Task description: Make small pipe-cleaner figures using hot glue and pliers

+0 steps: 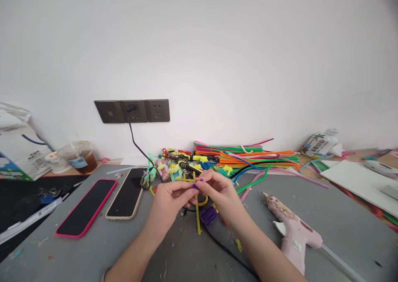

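Over the middle of the grey mat, my left hand (171,201) and my right hand (222,195) meet, thumbs and fingertips pinched close together. Between them is a small purple piece of pipe cleaner (195,186), mostly covered by the fingers. Yellow pipe cleaner (198,220) stems stick out from the pinch, one pointing down toward me and others up and to the left. Just below my right hand lies a fuzzy purple bundle (209,215). How the purple and yellow parts join is hidden by my fingertips.
Bundled pipe cleaners (258,160) and small fuzzy figures (169,168) lie along the wall behind my hands. Two phones (88,207) rest at left, a pink glue gun (290,232) at right. A black cable (224,249) crosses the mat. A drink cup (81,157) stands back left.
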`<state>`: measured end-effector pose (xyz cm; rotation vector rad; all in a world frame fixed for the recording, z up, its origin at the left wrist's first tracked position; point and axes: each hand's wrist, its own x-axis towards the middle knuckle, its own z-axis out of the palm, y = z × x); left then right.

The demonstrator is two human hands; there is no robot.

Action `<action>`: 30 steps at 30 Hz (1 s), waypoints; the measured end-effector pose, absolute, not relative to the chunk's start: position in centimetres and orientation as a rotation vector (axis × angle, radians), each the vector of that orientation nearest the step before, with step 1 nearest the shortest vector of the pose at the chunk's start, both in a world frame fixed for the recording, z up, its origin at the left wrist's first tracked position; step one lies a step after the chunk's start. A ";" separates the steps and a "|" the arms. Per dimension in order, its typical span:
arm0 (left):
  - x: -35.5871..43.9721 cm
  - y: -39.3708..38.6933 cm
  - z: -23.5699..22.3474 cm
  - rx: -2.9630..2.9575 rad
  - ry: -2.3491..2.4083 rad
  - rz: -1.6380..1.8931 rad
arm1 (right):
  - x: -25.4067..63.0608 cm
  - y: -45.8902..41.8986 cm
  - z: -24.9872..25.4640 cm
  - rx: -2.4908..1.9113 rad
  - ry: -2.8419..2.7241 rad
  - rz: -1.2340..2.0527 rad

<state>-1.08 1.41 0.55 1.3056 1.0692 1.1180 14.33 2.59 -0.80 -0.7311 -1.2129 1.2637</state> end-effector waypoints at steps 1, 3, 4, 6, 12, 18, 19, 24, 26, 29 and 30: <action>-1.1 1.4 0.5 1.337 1.072 1.121 | 14.3 2.6 -0.8 -0.733 -1.211 1.267; -1.1 1.3 0.4 1.398 1.075 1.132 | 14.4 2.6 -0.8 -0.744 -1.209 1.276; -1.2 1.3 0.4 1.428 1.076 1.135 | 14.4 2.6 -0.8 -0.754 -1.207 1.284; -1.3 1.2 0.4 1.489 1.077 1.129 | 14.5 2.7 -0.9 -0.772 -1.201 1.311; -1.7 1.2 0.7 1.697 1.033 0.991 | 14.7 2.8 -1.3 -0.747 -1.192 1.484; -1.9 1.5 0.5 1.756 1.031 0.972 | 15.0 2.9 -0.7 -0.805 -1.227 1.423; -1.9 1.5 0.5 1.780 1.032 0.972 | 15.1 2.9 -0.6 -0.812 -1.234 1.411; -2.1 1.5 0.7 1.928 0.993 0.936 | 15.2 2.8 -0.9 -0.807 -1.238 1.503; -2.1 1.5 0.8 1.966 0.966 0.945 | 15.2 2.8 -1.0 -0.794 -1.204 1.555; -2.1 1.6 0.9 1.974 0.961 0.988 | 15.1 2.6 -0.8 -0.781 -1.149 1.594; -2.1 1.7 0.8 1.965 0.968 0.994 | 15.1 2.6 -0.6 -0.782 -1.139 1.594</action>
